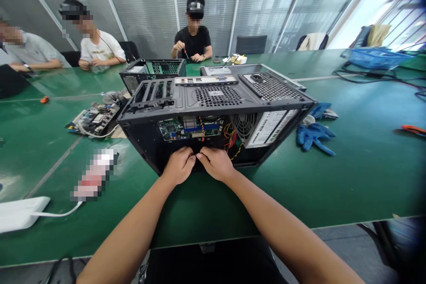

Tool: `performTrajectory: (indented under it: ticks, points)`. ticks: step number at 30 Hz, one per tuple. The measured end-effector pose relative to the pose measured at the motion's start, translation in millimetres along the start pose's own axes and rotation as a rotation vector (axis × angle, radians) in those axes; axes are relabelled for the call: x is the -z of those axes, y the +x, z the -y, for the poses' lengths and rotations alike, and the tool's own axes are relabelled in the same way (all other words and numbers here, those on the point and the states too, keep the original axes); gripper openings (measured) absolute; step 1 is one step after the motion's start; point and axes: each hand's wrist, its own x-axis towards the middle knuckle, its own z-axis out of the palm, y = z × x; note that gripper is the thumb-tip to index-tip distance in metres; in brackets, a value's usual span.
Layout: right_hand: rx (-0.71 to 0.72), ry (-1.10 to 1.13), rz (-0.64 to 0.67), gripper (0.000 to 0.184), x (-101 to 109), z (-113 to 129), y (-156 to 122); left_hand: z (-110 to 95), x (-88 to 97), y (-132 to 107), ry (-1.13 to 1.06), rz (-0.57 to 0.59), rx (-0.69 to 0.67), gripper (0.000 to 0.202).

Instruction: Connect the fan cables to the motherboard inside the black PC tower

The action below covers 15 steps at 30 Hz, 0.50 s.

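Note:
A black computer case (pixel 213 97) stands on the table in front of me with one side open, its vented rear panel facing up. Inside it I see a motherboard (pixel 196 128), a power supply (pixel 266 128) with a fan grille, and red, yellow and black wires (pixel 230 135). My left hand (pixel 179 164) and my right hand (pixel 216 162) are side by side at the lower edge of the opening. Both are closed, fingers bent inward and thumbs nearly touching. Whatever lies between their fingertips is hidden.
Blue gloves (pixel 314 135) lie right of the case; a loose circuit board (pixel 96 117) lies left. A phone (pixel 95 175) is cabled to a white power bank (pixel 23 213). Another open case (pixel 153 71) stands behind. Across the table a person (pixel 193 37) holds a screwdriver (pixel 185 52).

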Motion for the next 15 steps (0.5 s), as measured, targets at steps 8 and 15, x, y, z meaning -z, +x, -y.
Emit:
performTrajectory:
  ticks: [8,15]
  points:
    - [0.021,-0.131,-0.019,0.039,-10.6,-4.8,2.0,-3.5,-2.9,2.7,0.036,-0.021,0.083,0.020]
    - [-0.028,-0.168,0.041,0.040,-9.8,-4.9,8.8,1.3,-4.6,9.6,0.047,-0.040,0.094,0.021]
